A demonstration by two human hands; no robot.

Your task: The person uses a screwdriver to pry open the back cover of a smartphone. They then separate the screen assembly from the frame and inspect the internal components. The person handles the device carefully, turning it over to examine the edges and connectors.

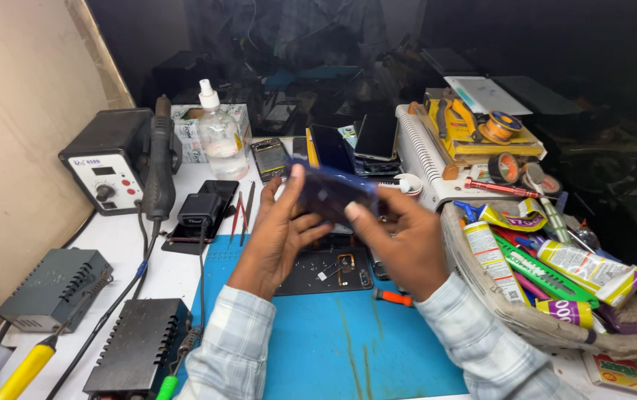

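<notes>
Phone panel (331, 194), dark blue, is held above an opened phone (323, 270) on the blue mat (333, 348). Left hand (277, 237) and right hand (400, 244) pinch its edges; separation appears under way, calling for gentle, even handling.

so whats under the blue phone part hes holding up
An opened phone lies face-down on the blue mat, its insides exposed. Both hands and the blue part cover its upper edge.
</notes>
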